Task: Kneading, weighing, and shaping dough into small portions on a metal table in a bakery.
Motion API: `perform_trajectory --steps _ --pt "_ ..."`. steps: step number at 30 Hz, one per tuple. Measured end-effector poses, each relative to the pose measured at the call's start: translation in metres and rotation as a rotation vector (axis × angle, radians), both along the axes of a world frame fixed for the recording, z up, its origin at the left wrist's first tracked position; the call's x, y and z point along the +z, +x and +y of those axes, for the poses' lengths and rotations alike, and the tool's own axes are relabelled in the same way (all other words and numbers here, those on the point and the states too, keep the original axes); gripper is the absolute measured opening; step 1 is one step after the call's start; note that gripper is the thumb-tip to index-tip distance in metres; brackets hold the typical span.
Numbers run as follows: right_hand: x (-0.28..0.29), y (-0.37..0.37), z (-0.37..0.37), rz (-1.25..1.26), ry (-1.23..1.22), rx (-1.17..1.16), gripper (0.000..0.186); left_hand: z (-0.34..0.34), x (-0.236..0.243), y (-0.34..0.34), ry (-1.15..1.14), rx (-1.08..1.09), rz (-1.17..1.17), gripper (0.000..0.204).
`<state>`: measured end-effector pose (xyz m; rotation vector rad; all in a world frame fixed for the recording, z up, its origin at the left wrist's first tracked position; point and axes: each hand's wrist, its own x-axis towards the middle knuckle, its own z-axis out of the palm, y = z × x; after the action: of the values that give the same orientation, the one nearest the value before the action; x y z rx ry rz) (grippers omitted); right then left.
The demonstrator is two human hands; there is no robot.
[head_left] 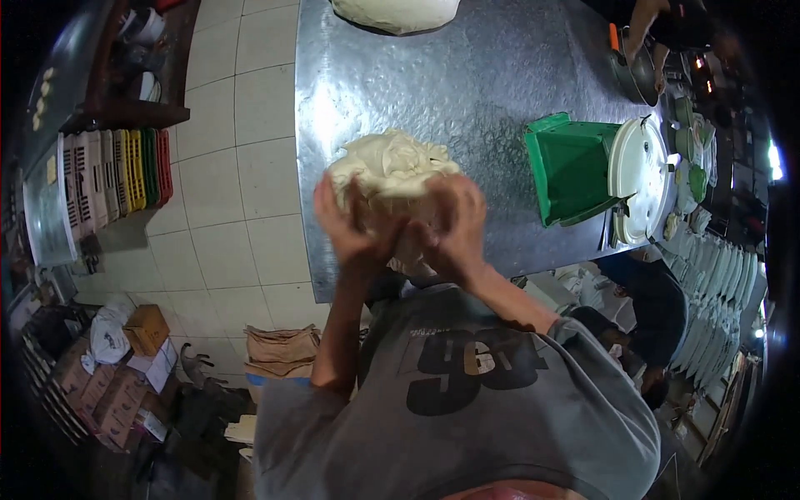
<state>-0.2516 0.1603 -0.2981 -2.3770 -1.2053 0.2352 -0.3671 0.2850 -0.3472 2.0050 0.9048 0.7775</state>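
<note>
A soft, lumpy mass of pale dough [392, 158] lies near the left edge of a dented steel table [500, 83]. My left hand [346, 223] grips the dough's near left side with curled fingers. My right hand [454, 227] is closed on its near right side, thumbs close together at the middle. Some of the dough's lower part is hidden between my hands and in shadow. Beyond it, at the table's far edge, rests a larger smooth dough mound [392, 12].
Right of me stand a green plastic container [567, 167] and white round lid [637, 192]. A co-worker's hands hold a pan [633, 75] at top right; another person [646, 308] is at lower right. Crates [112, 183] line the left side; an animal [196, 367] is on the floor.
</note>
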Motion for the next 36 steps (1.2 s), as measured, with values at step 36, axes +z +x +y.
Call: perform_trajectory --steps 36 --pt "0.336 0.060 -0.028 -0.093 0.768 0.181 0.053 0.043 0.381 0.043 0.662 -0.690 -0.461 0.046"
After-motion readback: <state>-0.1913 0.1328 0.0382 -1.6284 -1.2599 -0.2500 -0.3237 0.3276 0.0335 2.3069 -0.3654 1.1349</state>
